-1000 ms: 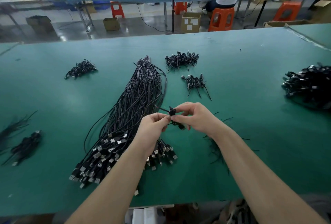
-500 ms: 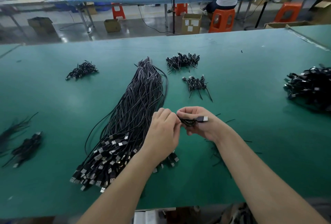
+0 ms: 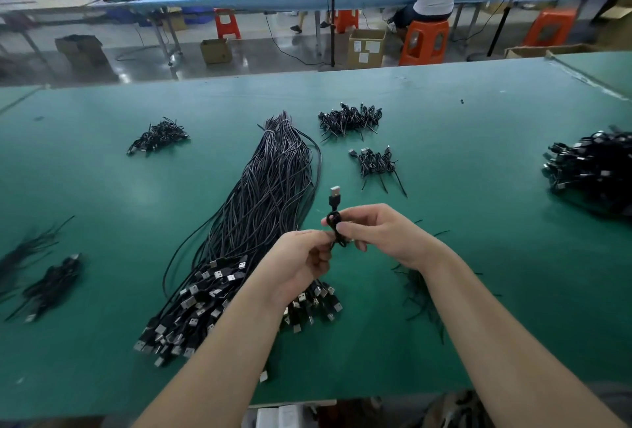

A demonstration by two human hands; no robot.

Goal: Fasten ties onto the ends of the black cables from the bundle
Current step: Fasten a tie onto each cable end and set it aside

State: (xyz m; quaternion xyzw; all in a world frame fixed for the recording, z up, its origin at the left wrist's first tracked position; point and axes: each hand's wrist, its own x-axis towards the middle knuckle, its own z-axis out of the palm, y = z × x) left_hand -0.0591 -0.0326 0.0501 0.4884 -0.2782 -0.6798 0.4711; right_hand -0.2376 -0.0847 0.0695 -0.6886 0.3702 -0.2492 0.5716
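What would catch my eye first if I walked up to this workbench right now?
Probably the two hands just above the green table: the right hand and left hand together pinch a small coiled black cable, its silver plug pointing up. Just behind and left of them a big bundle of black cables fans toward the near edge, with smaller tied heaps scattered around.

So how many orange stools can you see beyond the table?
4, all in the aisle behind the green table: one at left, one behind the fan stand, one under the seated person, one at far right. Others may be hidden.
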